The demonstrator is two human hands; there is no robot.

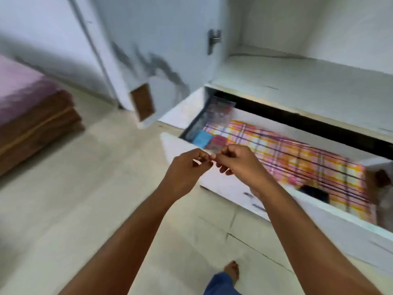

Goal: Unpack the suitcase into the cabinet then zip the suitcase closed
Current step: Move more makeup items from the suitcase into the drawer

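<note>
- The left hand (pixel 187 167) and the right hand (pixel 236 161) meet fingertip to fingertip above the front edge of the open drawer (pixel 234 184).
- Both hands have their fingers curled, and the thumbs and forefingers are pressed together at the meeting point; whether they pinch some small thing between them I cannot tell, as the frame is blurred.
- The drawer is pulled out at the bottom of the white cabinet (pixel 297 86), whose door (pixel 161 50) stands open to the left.
- Inside the drawer lies a checked cloth (pixel 297 160) in pink, orange and white.
- At the drawer's left end sits a clear packet (pixel 214 116), with a blue piece (pixel 202 139) and a pink piece (pixel 219 141) just beside it.
- The suitcase is not in view.
- A bed (pixel 32 116) with a pink cover stands at far left on the pale tiled floor (pixel 85 199).
- A bare foot (pixel 231 271) shows at the bottom edge.
</note>
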